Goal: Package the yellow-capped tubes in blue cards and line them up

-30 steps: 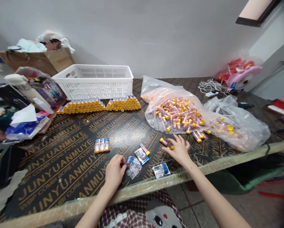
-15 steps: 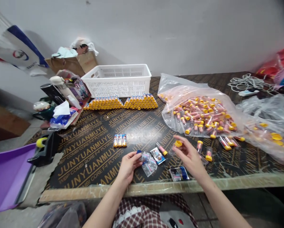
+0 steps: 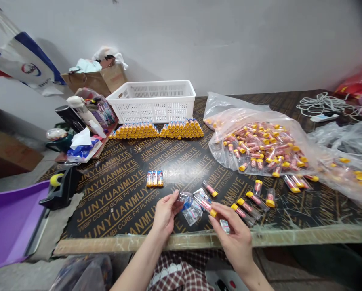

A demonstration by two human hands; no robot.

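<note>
Between its thumb and fingers my left hand point(image 3: 166, 212) pinches the edge of a clear plastic sleeve point(image 3: 185, 197). My right hand point(image 3: 233, 232) grips the yellow cap of a clear tube with pink contents point(image 3: 205, 204), which slants toward my left hand. Small clear packets point(image 3: 193, 214) lie beneath, partly hidden. Behind them rests another capped tube point(image 3: 210, 188). Several similar tubes point(image 3: 247, 208) lie to the right of my right hand. Three blue-wrapped tubes point(image 3: 154, 178) stand side by side to the left.
A white basket point(image 3: 150, 109) sits at the back behind stacked wrapped tubes point(image 3: 181, 129). At right, a plastic bag point(image 3: 217, 151) holds many pink tubes. A black tape dispenser point(image 3: 61, 190) and purple dustpan point(image 3: 11, 226) are at left; white cable point(image 3: 320, 105) lies at back right.
My right hand has moved left and toward me, bringing a yellow-capped tube over the packets. More tubes now show on the table to its right. My left hand still pinches a sleeve.
</note>
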